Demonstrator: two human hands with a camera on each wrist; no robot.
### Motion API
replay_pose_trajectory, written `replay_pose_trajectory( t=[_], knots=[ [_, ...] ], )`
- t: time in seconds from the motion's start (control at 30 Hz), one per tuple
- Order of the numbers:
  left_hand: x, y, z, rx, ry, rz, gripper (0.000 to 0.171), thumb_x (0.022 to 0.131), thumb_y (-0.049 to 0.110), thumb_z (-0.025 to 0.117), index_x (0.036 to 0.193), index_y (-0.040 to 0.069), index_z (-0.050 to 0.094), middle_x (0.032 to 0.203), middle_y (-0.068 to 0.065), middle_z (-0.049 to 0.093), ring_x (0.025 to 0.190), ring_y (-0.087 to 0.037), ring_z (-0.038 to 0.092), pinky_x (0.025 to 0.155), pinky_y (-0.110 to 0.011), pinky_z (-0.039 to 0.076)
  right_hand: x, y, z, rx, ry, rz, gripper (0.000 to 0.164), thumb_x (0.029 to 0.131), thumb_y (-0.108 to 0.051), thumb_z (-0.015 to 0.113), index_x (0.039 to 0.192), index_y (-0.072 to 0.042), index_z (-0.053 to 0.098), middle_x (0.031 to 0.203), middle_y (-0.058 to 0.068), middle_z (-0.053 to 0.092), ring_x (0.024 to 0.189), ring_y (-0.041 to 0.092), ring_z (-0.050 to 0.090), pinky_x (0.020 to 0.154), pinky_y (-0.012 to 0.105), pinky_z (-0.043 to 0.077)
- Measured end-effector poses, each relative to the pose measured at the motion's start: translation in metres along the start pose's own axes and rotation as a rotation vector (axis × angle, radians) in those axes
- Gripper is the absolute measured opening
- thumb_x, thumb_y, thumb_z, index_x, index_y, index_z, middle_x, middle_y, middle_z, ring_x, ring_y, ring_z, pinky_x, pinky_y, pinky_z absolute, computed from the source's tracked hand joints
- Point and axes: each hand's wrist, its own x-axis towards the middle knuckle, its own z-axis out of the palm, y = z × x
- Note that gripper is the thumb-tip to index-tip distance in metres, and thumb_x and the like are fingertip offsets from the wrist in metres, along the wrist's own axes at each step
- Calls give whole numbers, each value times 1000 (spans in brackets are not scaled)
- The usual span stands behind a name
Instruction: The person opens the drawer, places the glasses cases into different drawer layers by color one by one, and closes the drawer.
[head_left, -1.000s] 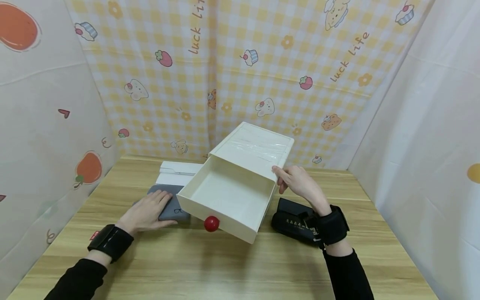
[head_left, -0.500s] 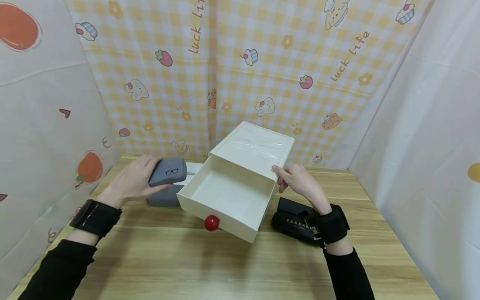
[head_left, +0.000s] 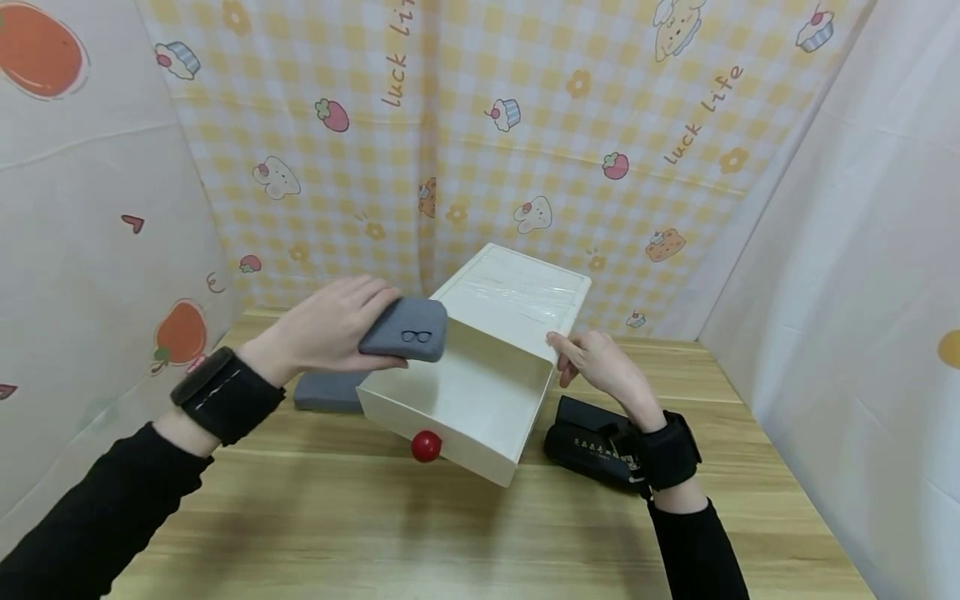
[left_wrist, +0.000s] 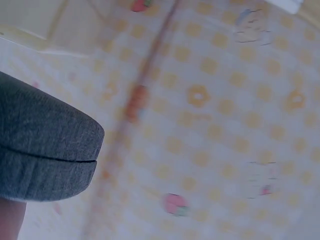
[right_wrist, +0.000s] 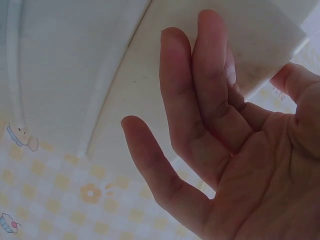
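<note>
My left hand (head_left: 330, 325) grips a grey glasses case (head_left: 405, 329) with a printed pair of spectacles, thumb below and fingers above. In the head view the case overlaps the left part of a pulled-out drawer (head_left: 487, 404), which shows nothing inside. This cream drawer box (head_left: 517, 287) stands tilted, its red knob (head_left: 426, 446) facing front left. My right hand (head_left: 600, 367) holds the box at its right edge, by the casing's front corner. From the right wrist view, the fingers (right_wrist: 180, 95) lie along the underside and the thumb is at the edge.
Another grey case (head_left: 326, 392) lies on the wooden table (head_left: 360, 533), partly hidden behind the drawer. A black case (head_left: 592, 446) with gold lettering lies right of the box, below my right wrist. A patterned curtain (head_left: 345, 208) hangs behind the table.
My left hand has picked the grey glasses case up from the table, then carried it right, over the drawer's left side. The right hand and drawer box have kept their place.
</note>
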Motion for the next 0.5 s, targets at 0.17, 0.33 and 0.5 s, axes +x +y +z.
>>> replay_pose_trajectory(
  t=[0.17,0.33,0.5],
  knots=[
    [26,16,0,22,-66,83,80,65,59,71,115,-2,54,103,-11,61,92,-23,57,82,-38,49,0,1,1,6,1,10,57,94,-53,33,82,-7,65,66,5,67,74,17,63,88,40,43],
    [43,28,6,71,-115,157,80,69,64,65,116,0,54,104,-10,61,93,-23,56,83,-35,48,0,1,1,9,1,8,60,94,-53,32,84,-4,65,68,7,67,71,16,62,86,37,44],
    [55,41,13,99,-205,202,78,73,66,58,117,2,52,103,-7,60,90,-19,54,77,-32,46,-1,0,1,11,-1,-1,60,94,-54,31,84,-6,65,68,6,67,73,20,62,84,35,43]
  ],
)
